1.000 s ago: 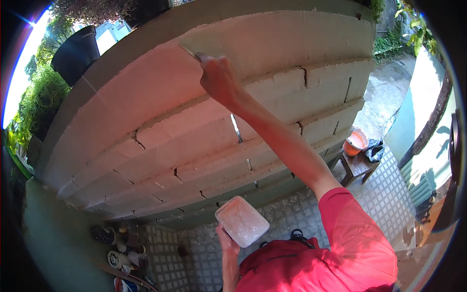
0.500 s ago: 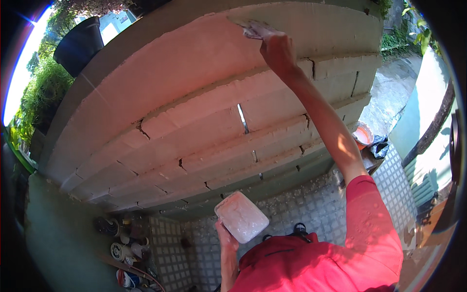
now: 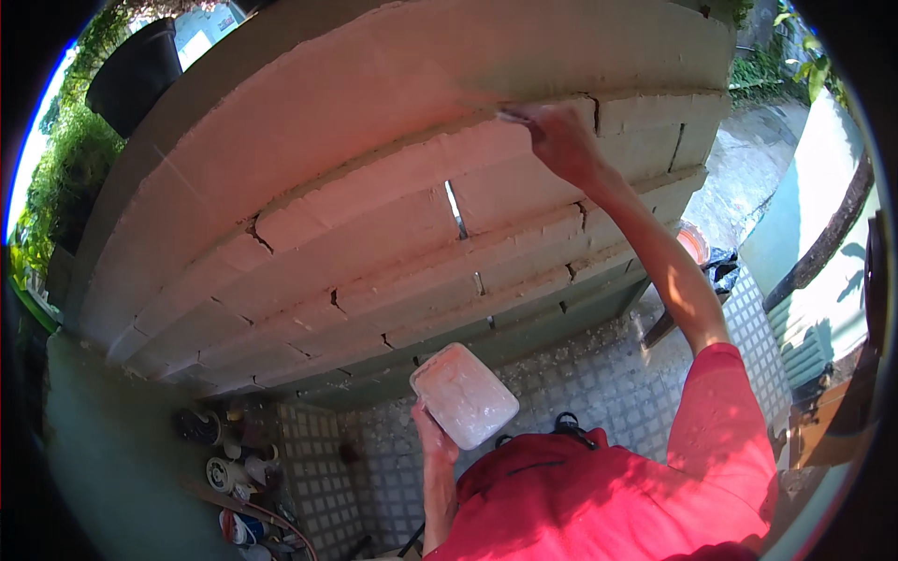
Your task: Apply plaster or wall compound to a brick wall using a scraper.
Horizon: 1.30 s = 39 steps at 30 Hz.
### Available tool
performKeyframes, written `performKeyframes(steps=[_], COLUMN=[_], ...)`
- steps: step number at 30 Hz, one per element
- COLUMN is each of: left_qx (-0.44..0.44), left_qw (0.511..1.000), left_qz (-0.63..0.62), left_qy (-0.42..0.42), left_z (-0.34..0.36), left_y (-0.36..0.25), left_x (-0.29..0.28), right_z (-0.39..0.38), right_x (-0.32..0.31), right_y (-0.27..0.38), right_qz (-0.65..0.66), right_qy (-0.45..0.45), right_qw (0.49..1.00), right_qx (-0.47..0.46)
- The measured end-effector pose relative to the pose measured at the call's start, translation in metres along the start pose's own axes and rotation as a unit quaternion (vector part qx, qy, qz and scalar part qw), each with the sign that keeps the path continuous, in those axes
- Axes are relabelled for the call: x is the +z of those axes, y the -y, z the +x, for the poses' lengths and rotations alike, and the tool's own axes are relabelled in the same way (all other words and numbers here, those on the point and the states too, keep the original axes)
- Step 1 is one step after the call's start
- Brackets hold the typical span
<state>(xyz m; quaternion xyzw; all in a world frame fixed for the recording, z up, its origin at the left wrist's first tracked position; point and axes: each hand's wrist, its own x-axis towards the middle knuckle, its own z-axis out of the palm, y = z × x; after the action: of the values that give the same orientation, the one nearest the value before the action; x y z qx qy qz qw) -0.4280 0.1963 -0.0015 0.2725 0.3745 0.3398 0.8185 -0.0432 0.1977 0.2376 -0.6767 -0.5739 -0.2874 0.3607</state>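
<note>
My right hand (image 3: pixel 559 140) grips a flat scraper (image 3: pixel 514 114) against the curved pale wall (image 3: pixel 281 122), at the upper edge of a raised ledge (image 3: pixel 374 159). The scraper's blade is blurred and hard to make out. Below the ledge are stepped block courses with dark cracks and a narrow gap (image 3: pixel 456 206) with light through it. My left hand (image 3: pixel 432 430) holds a rectangular plastic tub (image 3: pixel 465 395) with pale paste on it, low in front of my body.
A black plant pot (image 3: pixel 131 75) and greenery sit at upper left. Buckets and containers (image 3: pixel 238 477) crowd the lower left. An orange bucket (image 3: pixel 693 245) and black bag (image 3: pixel 723 271) are on a wooden stool (image 3: pixel 659 323) at right, on the tiled floor (image 3: pixel 580 374).
My right hand and scraper have moved rightward since a second ago, and down from the upper band to the ledge in the last half second. The tub has risen slightly in view.
</note>
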Motion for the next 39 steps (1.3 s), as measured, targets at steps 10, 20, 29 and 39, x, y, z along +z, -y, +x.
performKeyframes(steps=[10, 20, 29, 39], left_qx=[-0.019, -0.039, -0.067, -0.107], left_qw=[0.999, 0.994, 0.991, 0.982], left_qz=[-0.003, -0.013, -0.004, 0.034], left_qy=[0.029, 0.1, 0.12, 0.151], left_z=[0.014, 0.016, 0.01, 0.014], left_y=[0.0, 0.022, 0.026, 0.019], left_x=[0.038, 0.017, 0.01, -0.002], right_z=[-0.156, -0.214, -0.214, -0.251], right_x=[-0.009, 0.021, 0.033, 0.057], right_y=[0.132, 0.17, 0.186, 0.176], right_qz=[0.534, 0.349, 0.294, 0.343], right_qy=[0.101, 0.31, 0.35, 0.342], right_qw=[0.707, 0.805, 0.816, 0.767], right_qx=[0.452, 0.367, 0.354, 0.42])
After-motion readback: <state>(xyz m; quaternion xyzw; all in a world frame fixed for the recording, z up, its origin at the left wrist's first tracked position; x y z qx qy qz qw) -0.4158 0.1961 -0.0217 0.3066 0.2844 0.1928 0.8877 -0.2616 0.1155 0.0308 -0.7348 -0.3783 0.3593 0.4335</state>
